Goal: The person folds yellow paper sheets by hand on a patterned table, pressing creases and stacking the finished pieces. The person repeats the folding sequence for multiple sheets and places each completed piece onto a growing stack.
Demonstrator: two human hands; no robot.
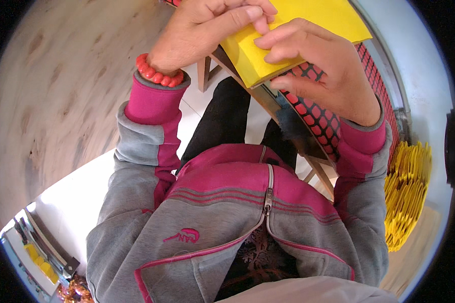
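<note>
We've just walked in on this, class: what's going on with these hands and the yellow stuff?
A person in a grey-and-magenta zip jacket has both bare hands at a flat yellow, paper-like piece. The left hand, wearing a red beaded bracelet, is over it; whether it grips anything is unclear. The right hand is open near its edge, thumb and fingers apart. A red-and-black patterned surface shows beneath, and thin yellow pieces are bunched at the right.

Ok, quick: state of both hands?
Left hand: over the yellow paper, grip cannot be told.
Right hand: open, loosely curled at the paper's edge.
</note>
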